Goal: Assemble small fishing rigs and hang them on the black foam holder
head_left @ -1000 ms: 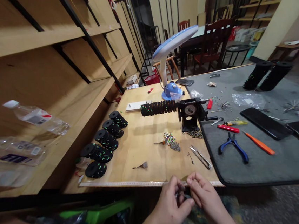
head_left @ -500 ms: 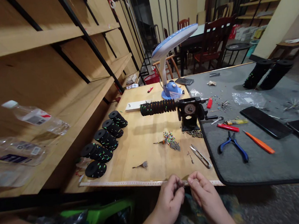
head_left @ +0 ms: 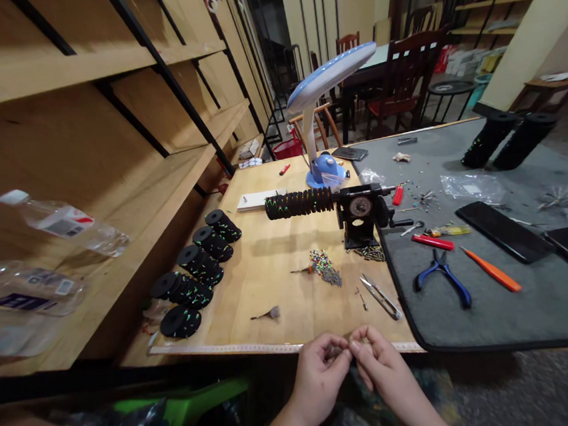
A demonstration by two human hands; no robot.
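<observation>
My left hand [head_left: 324, 373] and my right hand [head_left: 376, 358] meet at the table's front edge, fingertips pinched together. Whatever lies between the fingers is too small to make out. Just beyond them on the wood are thread snips [head_left: 381, 297] and a tiny metal piece [head_left: 362, 298]. Farther off sits a pile of coloured beads [head_left: 321, 261] beside small grey metal parts [head_left: 331, 277]. A little feathery tuft [head_left: 272, 313] lies to the left. Behind the beads, a black foam spool [head_left: 298, 203] wound with line is mounted on a hand-cranked winder [head_left: 359, 212].
Several black foam spools [head_left: 200, 264] line the left side. A blue lamp [head_left: 327, 168] stands at the back. On the grey mat [head_left: 440, 328] lie blue pliers [head_left: 441, 278], an orange tool [head_left: 493, 270] and a black phone [head_left: 504, 232]. A measuring tape [head_left: 227, 348] runs along the front edge.
My two hands have come closer together, the right moving slightly left, so their fingertips now touch. Things on the table have stayed in place.
</observation>
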